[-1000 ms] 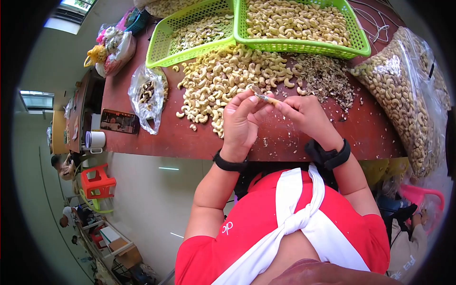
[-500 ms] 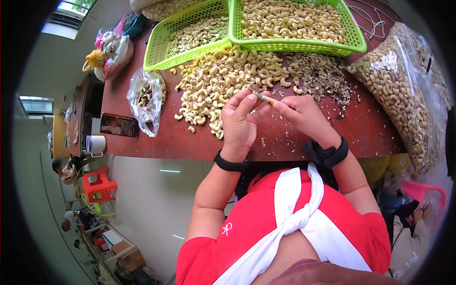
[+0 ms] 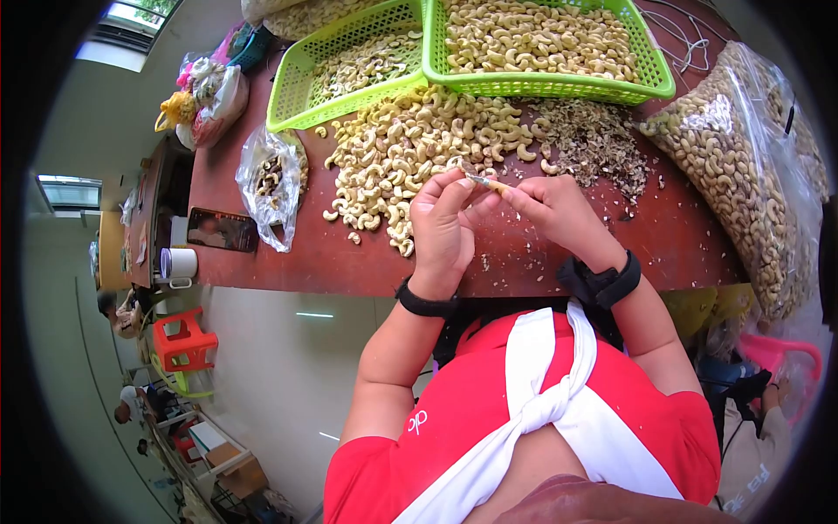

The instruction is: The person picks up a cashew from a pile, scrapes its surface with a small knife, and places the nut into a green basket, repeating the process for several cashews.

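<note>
My left hand (image 3: 443,229) is closed with thumb and fingers pinched on a cashew nut (image 3: 459,167), partly hidden by the fingertips. My right hand (image 3: 552,208) grips the light handle of a small knife (image 3: 489,182), whose metal tip touches the nut. Just beyond both hands, a heap of cashews (image 3: 393,153) spreads over the red table (image 3: 349,271). Brown peel scraps (image 3: 602,144) lie to the right of the heap.
Two green baskets (image 3: 559,86) of cashews stand at the back. A large clear bag of nuts (image 3: 742,166) is on the right. To the left are a small plastic bag (image 3: 272,179), a phone (image 3: 222,230) and a white mug (image 3: 178,263). Other people sit farther off.
Both hands hold nearly the same place, with the knife tip shifted slightly at the nut. The whole view has moved a little.
</note>
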A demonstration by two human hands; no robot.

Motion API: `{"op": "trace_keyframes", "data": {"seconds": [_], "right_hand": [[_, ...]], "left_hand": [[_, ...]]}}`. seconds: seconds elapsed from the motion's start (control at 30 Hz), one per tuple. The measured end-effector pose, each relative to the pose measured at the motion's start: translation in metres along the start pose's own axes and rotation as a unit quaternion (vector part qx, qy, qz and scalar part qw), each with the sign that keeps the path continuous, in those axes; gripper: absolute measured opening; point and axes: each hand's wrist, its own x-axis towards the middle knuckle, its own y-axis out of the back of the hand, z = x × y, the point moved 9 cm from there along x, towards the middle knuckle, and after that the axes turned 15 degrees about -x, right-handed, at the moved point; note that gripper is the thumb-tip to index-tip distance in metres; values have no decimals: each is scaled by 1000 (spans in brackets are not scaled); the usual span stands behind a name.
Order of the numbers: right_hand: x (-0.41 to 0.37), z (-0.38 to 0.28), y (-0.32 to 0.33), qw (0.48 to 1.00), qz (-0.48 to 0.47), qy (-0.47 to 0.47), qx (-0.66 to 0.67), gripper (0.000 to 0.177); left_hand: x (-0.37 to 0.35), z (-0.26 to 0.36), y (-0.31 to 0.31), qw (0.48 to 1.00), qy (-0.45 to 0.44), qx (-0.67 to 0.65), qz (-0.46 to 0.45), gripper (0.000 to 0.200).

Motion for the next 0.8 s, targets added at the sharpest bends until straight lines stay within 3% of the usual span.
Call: {"op": "trace_keyframes", "data": {"seconds": [0.6,0.8], "right_hand": [[-5,11,5,1000,-8,-19,-3,32],[-8,13,11,1000,-12,-17,-3,34]], "left_hand": [[5,-13,-5,998,65,11,-6,9],[10,-19,-3,991,128,44,-3,7]]}}
